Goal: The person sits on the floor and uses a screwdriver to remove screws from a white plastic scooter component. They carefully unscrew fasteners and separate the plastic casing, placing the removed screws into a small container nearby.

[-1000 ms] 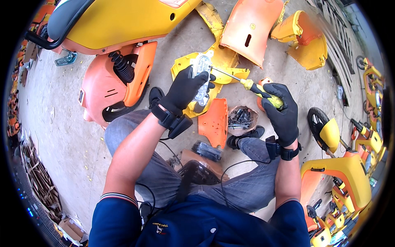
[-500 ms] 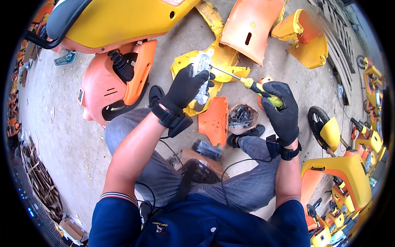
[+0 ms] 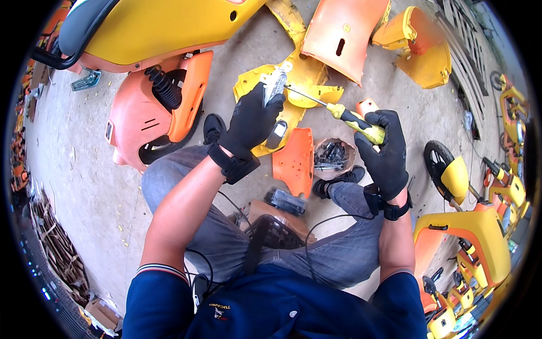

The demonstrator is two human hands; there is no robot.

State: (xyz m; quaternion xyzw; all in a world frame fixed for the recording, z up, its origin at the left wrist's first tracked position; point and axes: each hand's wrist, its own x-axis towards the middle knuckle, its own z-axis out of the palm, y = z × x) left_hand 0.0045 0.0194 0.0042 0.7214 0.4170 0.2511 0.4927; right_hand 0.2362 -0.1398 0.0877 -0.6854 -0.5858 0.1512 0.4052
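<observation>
My left hand (image 3: 252, 121), in a black glove, is closed around a clear plastic lamp (image 3: 275, 85) with pale mounting tabs; its lower part is hidden by my fingers. My right hand (image 3: 385, 158), gloved too, grips a screwdriver (image 3: 361, 125) by its yellow-green and black handle. The shaft points left and up, its tip at the lamp's right edge; whether it touches I cannot tell. Beneath the lamp lies a large yellow plastic panel (image 3: 302, 69) on the floor. An orange panel piece (image 3: 294, 161) lies below it, beside a box of small dark parts (image 3: 332, 157).
A yellow and orange scooter body (image 3: 164, 34) stands at upper left, its orange wheel cover (image 3: 138, 113) below. More orange (image 3: 342, 37) and yellow panels (image 3: 432, 65) lie at the top. Scooters (image 3: 480, 243) line the right side. A clear plastic case (image 3: 285, 201) lies between my legs.
The lamp has turned in my left hand and now shows more edge-on, with less of it visible. The screwdriver and my right hand have shifted slightly left.
</observation>
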